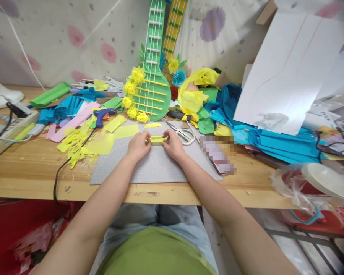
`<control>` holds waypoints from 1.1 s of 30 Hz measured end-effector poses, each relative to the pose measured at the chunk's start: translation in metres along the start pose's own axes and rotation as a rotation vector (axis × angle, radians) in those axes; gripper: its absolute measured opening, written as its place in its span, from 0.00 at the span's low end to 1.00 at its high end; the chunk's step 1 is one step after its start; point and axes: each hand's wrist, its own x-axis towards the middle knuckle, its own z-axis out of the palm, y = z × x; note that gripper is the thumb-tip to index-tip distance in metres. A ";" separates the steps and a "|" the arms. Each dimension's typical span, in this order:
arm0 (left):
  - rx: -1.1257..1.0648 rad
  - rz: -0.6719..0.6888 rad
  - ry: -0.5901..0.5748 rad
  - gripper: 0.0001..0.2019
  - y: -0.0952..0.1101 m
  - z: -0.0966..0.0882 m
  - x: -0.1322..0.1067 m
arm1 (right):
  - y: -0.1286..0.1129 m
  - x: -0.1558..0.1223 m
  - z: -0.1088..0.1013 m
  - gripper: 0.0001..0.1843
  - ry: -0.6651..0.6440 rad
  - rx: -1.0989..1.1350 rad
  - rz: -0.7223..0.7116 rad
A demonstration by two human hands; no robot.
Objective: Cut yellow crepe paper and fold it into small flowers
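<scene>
Between my two hands stretches a narrow yellow paper strip (158,139), apparently folded, just above the grey cutting mat (157,168). My left hand (139,145) pinches its left end, and my right hand (173,144) pinches the right end. Beside my right hand lie light-handled scissors (183,133), their blades pointing up and left. Flat yellow paper pieces (126,131) rest on the mat's upper left, near my left hand. Behind the hands stands a green paper-covered instrument model (157,91) with white strings and yellow paper flowers (130,88).
A blue glue gun (101,115) lies left among yellow scraps (74,143), its cord crossing the table. Crumpled coloured paper and blue crepe paper (286,144) fill the right. A white board (278,72) leans there. A bagged tub (318,179) sits at the right edge.
</scene>
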 end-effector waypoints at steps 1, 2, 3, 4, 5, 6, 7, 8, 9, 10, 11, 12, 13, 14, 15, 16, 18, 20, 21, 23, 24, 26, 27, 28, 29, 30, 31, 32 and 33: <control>0.000 -0.004 -0.002 0.10 0.000 -0.001 0.000 | 0.001 0.000 0.000 0.17 0.004 -0.004 -0.010; -0.001 -0.006 -0.008 0.10 0.000 -0.002 0.000 | 0.001 0.000 0.000 0.17 0.001 -0.005 -0.017; -0.004 -0.006 -0.013 0.11 0.000 -0.002 0.000 | 0.001 0.000 0.001 0.17 -0.010 -0.001 -0.018; -0.009 -0.005 -0.021 0.11 0.000 -0.003 0.000 | 0.001 0.000 0.001 0.16 -0.024 0.008 -0.016; -0.015 -0.004 -0.029 0.11 0.000 -0.003 0.000 | 0.001 0.000 0.001 0.16 -0.036 0.019 -0.011; -0.022 -0.003 -0.039 0.11 0.000 -0.003 0.000 | 0.001 -0.001 0.002 0.16 -0.045 0.029 -0.004; -0.027 -0.003 -0.047 0.10 0.000 -0.003 0.000 | 0.001 -0.001 0.002 0.16 -0.049 0.038 0.001; -0.032 -0.006 -0.052 0.10 0.000 -0.003 0.000 | 0.000 -0.001 0.002 0.15 -0.050 0.045 0.003; -0.037 -0.013 -0.052 0.10 -0.001 -0.003 0.000 | 0.000 -0.001 0.002 0.15 -0.049 0.050 0.007; -0.043 -0.023 -0.050 0.09 -0.002 -0.003 0.000 | 0.000 -0.001 0.001 0.14 -0.048 0.056 0.016; -0.050 -0.036 -0.046 0.08 -0.002 -0.002 0.000 | 0.000 0.000 0.001 0.13 -0.047 0.065 0.031; -0.058 -0.052 -0.041 0.07 -0.003 -0.002 0.001 | 0.000 0.000 0.001 0.13 -0.045 0.078 0.051; -0.067 -0.071 -0.038 0.07 -0.004 -0.001 0.001 | 0.000 0.001 0.002 0.12 -0.045 0.093 0.075; -0.076 -0.091 -0.037 0.07 -0.005 -0.001 0.002 | 0.001 0.002 0.002 0.11 -0.045 0.107 0.102; -0.085 -0.111 -0.038 0.07 -0.005 0.000 0.002 | 0.001 0.002 0.003 0.11 -0.045 0.119 0.127; -0.095 -0.130 -0.038 0.07 -0.006 0.001 0.003 | 0.001 0.003 0.004 0.11 -0.044 0.127 0.147; -0.121 -0.165 -0.035 0.08 -0.006 0.002 0.003 | 0.000 0.004 0.005 0.11 -0.038 0.129 0.173; -0.150 -0.191 -0.028 0.08 -0.007 0.003 0.004 | -0.002 0.004 0.007 0.12 -0.023 0.125 0.178; -0.163 -0.201 -0.025 0.09 -0.007 0.004 0.004 | -0.003 0.004 0.008 0.13 -0.015 0.123 0.178; -0.181 -0.217 -0.016 0.10 -0.006 0.005 0.004 | -0.005 0.004 0.009 0.14 0.000 0.111 0.185; -0.185 -0.220 -0.013 0.11 -0.006 0.005 0.004 | -0.006 0.004 0.010 0.14 0.005 0.101 0.193; -0.189 -0.225 -0.005 0.13 -0.006 0.006 0.004 | -0.007 0.005 0.012 0.15 0.013 0.075 0.208; -0.189 -0.226 0.002 0.13 -0.006 0.006 0.005 | -0.007 0.005 0.012 0.15 0.016 0.060 0.210; -0.189 -0.226 0.009 0.14 -0.005 0.007 0.005 | -0.008 0.005 0.013 0.15 0.019 0.046 0.209; -0.188 -0.227 0.017 0.14 -0.005 0.007 0.005 | -0.008 0.006 0.013 0.15 0.022 0.030 0.204; -0.185 -0.229 0.023 0.14 -0.005 0.007 0.005 | -0.009 0.006 0.014 0.15 0.025 0.011 0.198; -0.179 -0.231 0.026 0.13 -0.005 0.007 0.005 | -0.009 0.006 0.014 0.16 0.026 -0.010 0.191; -0.169 -0.234 0.026 0.13 -0.005 0.007 0.005 | -0.010 0.006 0.014 0.16 0.028 -0.032 0.185; -0.156 -0.238 0.025 0.13 -0.004 0.007 0.004 | -0.011 0.006 0.014 0.15 0.029 -0.054 0.181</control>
